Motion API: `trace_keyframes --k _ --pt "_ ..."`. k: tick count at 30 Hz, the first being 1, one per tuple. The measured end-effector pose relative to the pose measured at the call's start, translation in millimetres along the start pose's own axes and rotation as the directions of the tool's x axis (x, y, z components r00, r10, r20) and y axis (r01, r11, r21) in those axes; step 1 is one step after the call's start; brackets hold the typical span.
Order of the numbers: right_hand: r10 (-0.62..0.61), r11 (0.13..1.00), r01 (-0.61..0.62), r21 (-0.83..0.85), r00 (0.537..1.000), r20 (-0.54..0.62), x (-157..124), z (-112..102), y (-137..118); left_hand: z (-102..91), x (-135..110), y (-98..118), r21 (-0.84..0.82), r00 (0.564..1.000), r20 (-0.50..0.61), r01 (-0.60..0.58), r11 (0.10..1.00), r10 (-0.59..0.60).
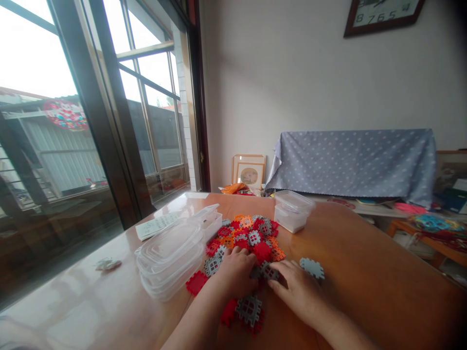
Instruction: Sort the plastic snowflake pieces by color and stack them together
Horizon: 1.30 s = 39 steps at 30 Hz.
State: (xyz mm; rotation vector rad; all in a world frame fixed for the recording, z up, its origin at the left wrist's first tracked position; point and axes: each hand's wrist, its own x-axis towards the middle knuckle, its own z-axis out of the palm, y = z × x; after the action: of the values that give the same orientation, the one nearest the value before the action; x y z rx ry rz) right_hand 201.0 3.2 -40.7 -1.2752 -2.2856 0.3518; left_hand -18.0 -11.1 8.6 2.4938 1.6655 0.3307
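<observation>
A pile of red, orange and grey plastic interlocking tiles (242,238) with notched edges lies on the table in front of me. My left hand (239,270) is over the near side of the pile, its fingers curled down; what they grip is mostly hidden, though a bit of grey shows beside the thumb. At the pile's right, my right hand (297,289) has its thumb and fingers at the edge of a grey window tile (270,271). Nearer to me, another grey window tile (249,310) rests on red ones. A plain grey tile (312,268) lies beyond my right hand.
Stacked clear plastic containers (170,257) stand left of the pile, with an open clear box (211,226) behind them. Another lidded box (291,211) is at the back right. A written paper (156,226) and a small crumpled item (108,264) lie on the wooden table (365,272).
</observation>
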Motion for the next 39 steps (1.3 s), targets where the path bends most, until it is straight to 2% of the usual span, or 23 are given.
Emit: trace_keyframes --k 5,15,18,21,23,24,26,28,29,31,34,37,39 --pt "0.031 0.999 -0.031 -0.014 0.999 0.010 0 -3 -4 -2.5 1 0 0.026 0.999 0.008 0.032 0.999 -0.033" --pt "0.038 0.998 -0.038 0.059 0.999 0.000 0 -3 1 -7.8 2 8 0.059 0.996 -0.063 0.063 0.996 -0.059" --pt "0.041 0.996 -0.041 0.080 0.999 0.002 -1 -3 0 -9.9 5 7 0.032 0.984 -0.145 0.109 0.993 -0.104" --pt "0.031 0.992 -0.032 0.125 0.999 0.006 -2 -3 0 -8.6 10 1 -0.175 0.939 -0.281 0.150 0.973 -0.196" --pt "0.013 0.984 -0.011 0.177 1.000 -0.013 -1 -2 1 -5.5 14 -3 -0.426 0.908 -0.335 0.092 0.900 -0.251" --pt "0.009 0.977 -0.002 0.213 0.999 -0.035 -1 -2 2 -3.7 15 -4 -0.559 0.901 -0.335 0.045 0.828 -0.275" --pt "0.041 0.947 -0.011 0.322 0.996 -0.085 0 -3 3 -0.6 18 -4 -0.776 0.908 -0.288 -0.035 0.630 -0.305" --pt "0.113 0.874 -0.051 0.484 0.989 -0.099 1 -7 1 1.0 20 1 -0.898 0.929 -0.210 -0.060 0.435 -0.306" --pt "0.159 0.819 -0.084 0.568 0.984 -0.084 1 -10 -1 1.1 20 4 -0.929 0.940 -0.173 -0.057 0.364 -0.295" --pt "0.249 0.695 -0.159 0.701 0.968 -0.027 1 -17 -7 0.5 19 13 -0.959 0.959 -0.128 -0.055 0.277 -0.253" --pt "0.330 0.540 -0.238 0.807 0.942 0.057 0 -28 -14 -1.0 17 25 -0.969 0.984 -0.127 -0.096 0.226 -0.127" --pt "0.317 0.459 -0.222 0.860 0.945 0.074 -2 -39 -15 -1.8 15 33 -0.984 0.994 -0.098 -0.092 0.150 -0.038" --pt "0.283 0.445 -0.187 0.876 0.957 0.061 -3 -45 -12 -2.0 15 36 -0.998 0.995 -0.057 -0.055 0.034 -0.078"
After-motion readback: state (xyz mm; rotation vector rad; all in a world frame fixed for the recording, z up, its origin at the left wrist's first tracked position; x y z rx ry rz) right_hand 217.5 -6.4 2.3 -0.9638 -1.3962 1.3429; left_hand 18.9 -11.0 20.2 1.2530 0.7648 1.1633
